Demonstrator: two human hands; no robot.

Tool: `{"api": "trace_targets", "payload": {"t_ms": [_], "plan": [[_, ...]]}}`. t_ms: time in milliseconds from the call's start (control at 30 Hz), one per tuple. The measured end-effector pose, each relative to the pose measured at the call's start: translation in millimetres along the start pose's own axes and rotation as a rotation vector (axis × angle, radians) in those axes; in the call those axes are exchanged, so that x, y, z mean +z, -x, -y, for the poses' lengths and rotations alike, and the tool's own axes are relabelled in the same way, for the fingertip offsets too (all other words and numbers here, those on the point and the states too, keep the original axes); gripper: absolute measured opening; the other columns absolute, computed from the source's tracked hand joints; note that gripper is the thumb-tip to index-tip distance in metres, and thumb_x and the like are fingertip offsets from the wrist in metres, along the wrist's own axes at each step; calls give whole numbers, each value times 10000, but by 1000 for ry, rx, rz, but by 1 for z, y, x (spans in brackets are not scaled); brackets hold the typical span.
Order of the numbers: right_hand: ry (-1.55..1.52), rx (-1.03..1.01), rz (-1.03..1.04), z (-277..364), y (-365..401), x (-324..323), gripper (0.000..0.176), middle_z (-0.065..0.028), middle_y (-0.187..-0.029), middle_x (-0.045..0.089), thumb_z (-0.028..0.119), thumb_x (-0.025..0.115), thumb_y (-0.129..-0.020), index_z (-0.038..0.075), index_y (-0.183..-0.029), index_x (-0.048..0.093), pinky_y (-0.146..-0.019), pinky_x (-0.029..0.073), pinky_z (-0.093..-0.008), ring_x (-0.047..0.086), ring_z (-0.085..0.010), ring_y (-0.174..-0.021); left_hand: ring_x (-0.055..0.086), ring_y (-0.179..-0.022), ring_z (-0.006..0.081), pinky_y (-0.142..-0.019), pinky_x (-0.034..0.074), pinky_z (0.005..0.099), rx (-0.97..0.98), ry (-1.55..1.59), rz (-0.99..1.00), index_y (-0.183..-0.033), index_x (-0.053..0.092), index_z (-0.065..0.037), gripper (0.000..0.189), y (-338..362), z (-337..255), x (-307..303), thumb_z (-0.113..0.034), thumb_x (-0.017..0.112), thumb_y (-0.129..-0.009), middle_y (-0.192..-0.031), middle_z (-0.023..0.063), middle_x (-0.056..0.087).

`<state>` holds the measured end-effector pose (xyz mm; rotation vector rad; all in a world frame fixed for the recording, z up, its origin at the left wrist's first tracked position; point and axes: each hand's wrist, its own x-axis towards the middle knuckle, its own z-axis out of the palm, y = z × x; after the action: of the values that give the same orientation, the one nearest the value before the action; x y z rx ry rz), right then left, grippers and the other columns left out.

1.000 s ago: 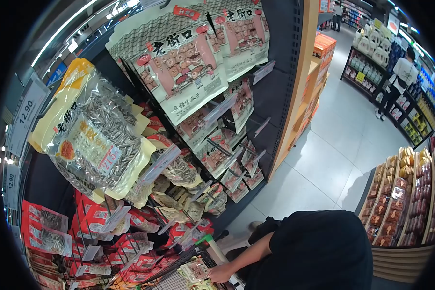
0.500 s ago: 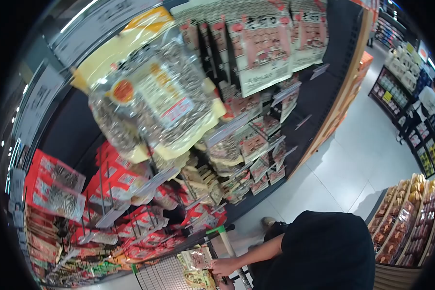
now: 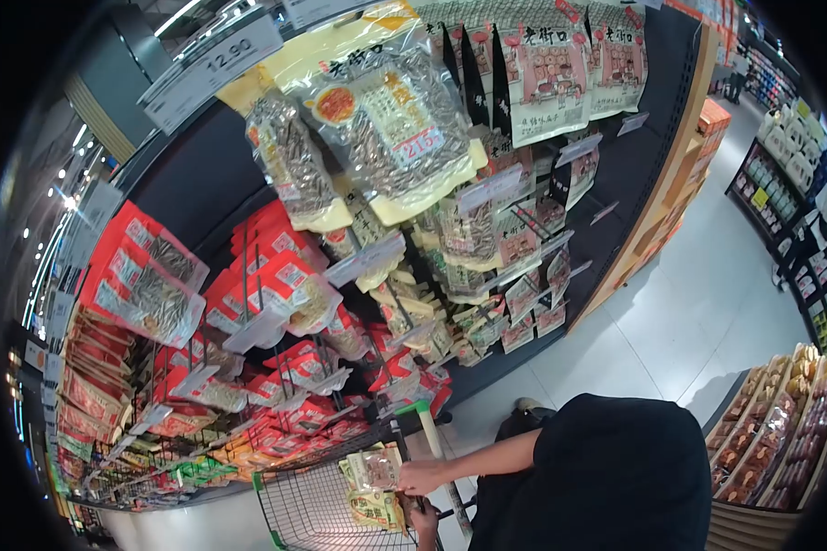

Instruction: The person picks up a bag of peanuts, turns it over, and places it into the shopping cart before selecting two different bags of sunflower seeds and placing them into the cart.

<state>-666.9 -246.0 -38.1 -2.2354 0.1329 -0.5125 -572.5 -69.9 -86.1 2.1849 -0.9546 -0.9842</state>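
Observation:
Past the shopping cart's handle (image 3: 434,445), my right hand (image 3: 423,477) is closed at the edge of a white-and-pink snack packet (image 3: 375,468). Just below it in the view, my left hand (image 3: 422,522) has its fingers bent at the side of a yellow snack packet (image 3: 375,510). The two packets overlap above the wire basket of the cart (image 3: 299,510). Part of my left hand's grip is hidden, and its forearm runs out of view at the bottom edge.
A rack of hanging snack bags (image 3: 390,119) fills the left and middle, with red bags (image 3: 147,275) lower down and a price tag (image 3: 216,69) above. A wooden shelf end (image 3: 648,197) borders the tiled aisle (image 3: 652,331). Bins of packaged food (image 3: 767,427) stand at right.
The view has shifted, so the rack sits higher and more of the cart and my left hand shows. Both hands stay by the packets.

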Motion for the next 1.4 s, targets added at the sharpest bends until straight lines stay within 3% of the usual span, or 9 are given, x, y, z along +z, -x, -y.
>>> {"api": "trace_targets", "payload": {"t_ms": [67, 333, 367, 467, 500, 667, 1000, 1200, 1400], "plan": [[-48, 85, -18, 15, -3, -11, 177, -207, -678, 598, 158, 597, -773, -5, -707, 619, -623, 490, -449, 622, -371, -665, 637, -532, 210, -602, 504, 383, -36, -18, -1, -619, 645, 20, 439, -6, 13, -1, -239, 540, -958, -535, 90, 623], [64, 66, -104, 9, -16, 9, 217, -155, -741, 650, 209, 579, -855, 24, -763, 645, -681, 514, -444, 645, -342, -729, 649, -560, 204, -549, 511, 343, 111, 0, -78, -1269, 380, 90, 471, -20, 53, -4, -258, 508, -979, -618, 103, 662], [86, 47, -130, 10, -18, 7, 215, -153, -747, 653, 211, 578, -859, 26, -773, 645, -684, 515, -444, 646, -338, -735, 710, -777, 284, -788, 521, 369, 53, -61, -11, -1460, 73, 127, 835, -42, 92, -1, -255, 579, -917, -581, 166, 647], [161, -16, -209, 10, -21, 17, 228, -153, -753, 660, 220, 571, -877, 29, -771, 638, -685, 522, -444, 651, -326, -754, 707, -761, 307, -789, 525, 375, -36, -99, -44, -1359, 350, 163, 676, -30, 62, -13, -275, 594, -907, -612, 179, 662], [166, -11, -163, 8, -21, 22, 238, -156, -741, 651, 232, 564, -881, 35, -763, 627, -669, 525, -454, 651, -336, -733, 697, -743, 336, -795, 525, 389, -68, -118, -55, -993, 693, 68, 397, -20, 40, -20, -308, 599, -909, -622, 173, 666], [248, 81, 49, 11, -34, 26, 242, -151, -744, 662, 226, 556, -894, 34, -772, 637, -650, 532, -433, 656, -332, -712, 683, -713, 355, -765, 528, 434, -50, -149, -101, -651, 739, -81, 432, -26, 49, -32, -389, 600, -921, -651, 172, 671], [116, 50, 133, 30, -55, 30, 251, -161, -778, 667, 246, 538, -910, 42, -849, 671, -635, 531, -471, 662, -351, -693, 657, -837, 436, -765, 507, 539, -27, -343, -433, -804, 715, 6, 470, -7, 36, -53, -452, 631, -865, -800, 251, 677], [33, 9, -2, 18, -64, 39, 274, -148, -678, 625, 253, 557, -892, 38, -730, 601, -603, 531, -469, 647, -343, -625, 652, -859, 408, -833, 485, 507, -113, -533, -271, -796, 731, -20, 432, -12, 16, -66, -427, 610, -875, -818, 225, 685], [-17, 46, 198, 18, -76, 37, 268, -151, -683, 621, 240, 554, -900, 30, -738, 597, -611, 516, -467, 635, -353, -646, 649, -703, 402, -651, 512, 492, -20, -488, -307, -791, 734, -51, 315, -10, 8, -79, -351, 648, -828, -728, 187, 678]]}}
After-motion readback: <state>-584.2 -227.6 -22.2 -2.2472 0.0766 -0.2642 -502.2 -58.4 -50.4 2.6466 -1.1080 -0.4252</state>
